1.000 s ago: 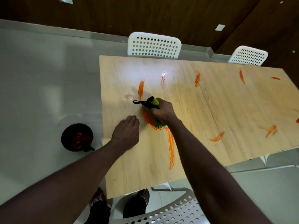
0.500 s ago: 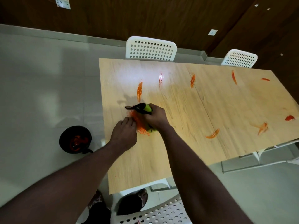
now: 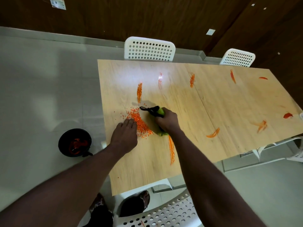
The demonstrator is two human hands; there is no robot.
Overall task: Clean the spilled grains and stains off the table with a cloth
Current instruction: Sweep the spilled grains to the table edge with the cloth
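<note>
Two hands on the table: the right hand grasps a bunched lime-green cloth with a black loop, near the table's nine o'clock end. Orange grains lie heaped at the cloth's nine o'clock, beside the flat, relaxed left hand.

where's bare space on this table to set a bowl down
Bare wood at the far left corner of the table, left of the upright streak, and mid-table between the right hand and the curved smear. Crowded around the grain pile and cloth.
</note>
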